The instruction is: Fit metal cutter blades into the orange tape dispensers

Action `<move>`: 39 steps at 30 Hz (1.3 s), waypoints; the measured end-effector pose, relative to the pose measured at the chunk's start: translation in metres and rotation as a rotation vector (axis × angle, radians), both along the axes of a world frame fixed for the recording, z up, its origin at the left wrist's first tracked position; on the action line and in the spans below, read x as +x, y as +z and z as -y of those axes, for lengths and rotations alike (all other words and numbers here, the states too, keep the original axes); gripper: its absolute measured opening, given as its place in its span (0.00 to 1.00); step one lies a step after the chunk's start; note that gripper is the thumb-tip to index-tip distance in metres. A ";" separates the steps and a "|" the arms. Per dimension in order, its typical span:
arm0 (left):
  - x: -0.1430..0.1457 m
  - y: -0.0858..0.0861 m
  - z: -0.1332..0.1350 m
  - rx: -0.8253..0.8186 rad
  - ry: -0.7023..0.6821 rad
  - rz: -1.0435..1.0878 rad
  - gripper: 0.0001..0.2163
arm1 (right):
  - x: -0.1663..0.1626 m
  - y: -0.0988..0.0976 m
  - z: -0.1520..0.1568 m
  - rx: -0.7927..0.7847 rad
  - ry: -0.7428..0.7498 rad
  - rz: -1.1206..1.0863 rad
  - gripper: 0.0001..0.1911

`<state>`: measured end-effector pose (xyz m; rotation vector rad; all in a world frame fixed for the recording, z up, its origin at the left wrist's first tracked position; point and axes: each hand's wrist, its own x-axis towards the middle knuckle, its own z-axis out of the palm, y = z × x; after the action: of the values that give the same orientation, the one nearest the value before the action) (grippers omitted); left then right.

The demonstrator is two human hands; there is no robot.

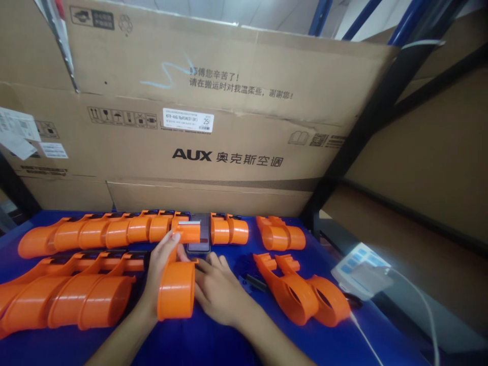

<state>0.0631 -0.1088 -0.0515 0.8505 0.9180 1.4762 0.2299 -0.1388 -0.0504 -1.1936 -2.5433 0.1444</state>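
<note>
An orange plastic tape dispenser (176,291) with a serrated metal strip near its top is held up over the blue table. My left hand (160,262) is closed around its neck, the thumb pressed on the upper part below the strip. At the dispenser's right side, my right hand (219,290) is closed, its curled fingers against the dispenser; the fingertips are partly hidden behind it. A phone (199,247) lies on the table just behind the hands, partly covered by the dispenser.
Rows of similar orange dispensers with black parts (109,302) stand on the left. More orange dispensers (297,297) lie to the right, near a small black item (256,282). A white box with a cable (362,274) sits at the right edge. A cardboard sheet (244,127) walls the back.
</note>
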 end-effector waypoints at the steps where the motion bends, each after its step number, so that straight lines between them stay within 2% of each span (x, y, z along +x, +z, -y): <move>1: 0.002 0.001 0.002 0.004 -0.002 -0.014 0.21 | 0.001 -0.001 -0.001 0.011 -0.006 0.002 0.10; 5: 0.004 0.005 0.007 0.041 -0.006 -0.062 0.21 | 0.005 -0.006 -0.007 0.066 -0.090 -0.056 0.03; 9: 0.003 0.004 0.006 0.078 0.013 -0.176 0.21 | 0.017 -0.002 -0.014 0.139 -0.204 -0.364 0.04; 13: 0.007 0.001 0.007 0.037 0.017 -0.167 0.19 | 0.034 0.011 -0.016 0.284 -0.400 -0.699 0.14; 15: 0.011 0.000 0.008 0.008 -0.013 -0.136 0.24 | 0.040 0.018 -0.015 0.327 -0.428 -0.767 0.15; 18: 0.017 -0.003 0.010 0.010 -0.077 -0.141 0.34 | 0.041 0.025 -0.012 0.331 -0.358 -0.795 0.12; 20: 0.019 -0.006 0.011 0.026 -0.113 -0.170 0.36 | 0.038 0.026 -0.010 0.328 -0.288 -0.800 0.10; 24: 0.020 -0.008 0.013 0.053 -0.183 -0.216 0.35 | 0.032 0.024 -0.008 0.312 -0.204 -0.761 0.08; 34: 0.020 -0.007 0.016 0.085 -0.234 -0.246 0.30 | 0.034 0.023 -0.009 0.225 -0.153 -0.720 0.09; 39: 0.020 -0.008 0.016 0.077 -0.269 -0.176 0.27 | 0.035 0.022 -0.009 0.195 -0.142 -0.732 0.12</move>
<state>0.0829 -0.1245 -0.0594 1.1288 0.8419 1.2240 0.2652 -0.1294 -0.0282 -1.0003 -1.7891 0.2405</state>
